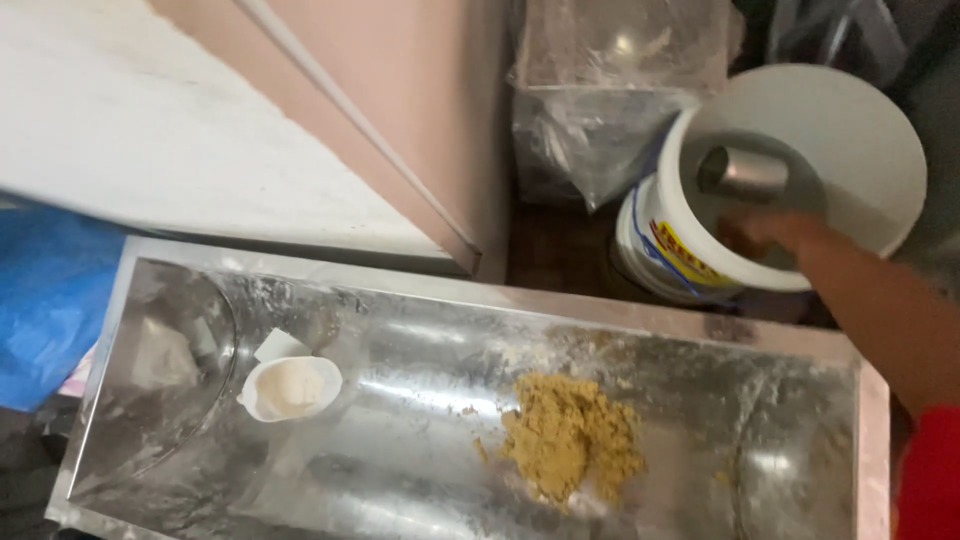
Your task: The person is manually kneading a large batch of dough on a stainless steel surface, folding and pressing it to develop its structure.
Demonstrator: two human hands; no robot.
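Nearest the camera, on the dusty steel tray (pixel 640 340), a heap of tan powder (pixel 568 438) lies well apart from a small white cup (pixel 291 388) of pale powder. Beyond, the right hand (pixel 765 232) (blurred, its grip impossible to judge) reaches into a white bucket (pixel 690 250) beside a metal scoop (pixel 742 172).

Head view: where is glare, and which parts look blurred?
In the head view, glare streaks run along the metal tray and a bright spot sits on the plastic bag; the right hand and the metal cup in the white bucket are motion-blurred; the top right corner is dark.
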